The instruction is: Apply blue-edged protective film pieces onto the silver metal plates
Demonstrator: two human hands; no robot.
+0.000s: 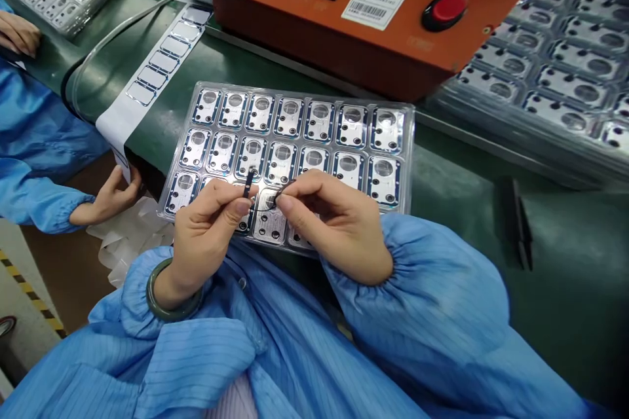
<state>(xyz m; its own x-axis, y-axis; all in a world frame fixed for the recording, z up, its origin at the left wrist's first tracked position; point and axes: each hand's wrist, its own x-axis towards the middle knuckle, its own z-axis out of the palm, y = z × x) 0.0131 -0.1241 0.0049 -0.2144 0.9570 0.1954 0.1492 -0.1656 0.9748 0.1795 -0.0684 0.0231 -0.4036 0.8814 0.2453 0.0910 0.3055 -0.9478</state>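
Both of my hands meet over the front row of a clear plastic tray [409,163], which holds rows of silver plates with blue edging. Between the thumb and forefinger of my left hand [209,226] a small black strip [248,183] stands upright. My right hand [339,219] pinches a thin, dark, curved piece [281,192] just to its right. A fine dark line seems to run between the two fingertips; whether the pieces are joined I cannot tell. Right below my fingers, a silver plate [270,226] sits in the front row, partly covered by them.
An orange machine [334,46] with a red switch and button stands behind the tray. Black tweezers [518,222] lie at right. Stacked filled trays [540,98] stand far right. At left, a co-worker's hand [111,200] holds a label strip [122,114]; a cable [113,33] curves nearby.
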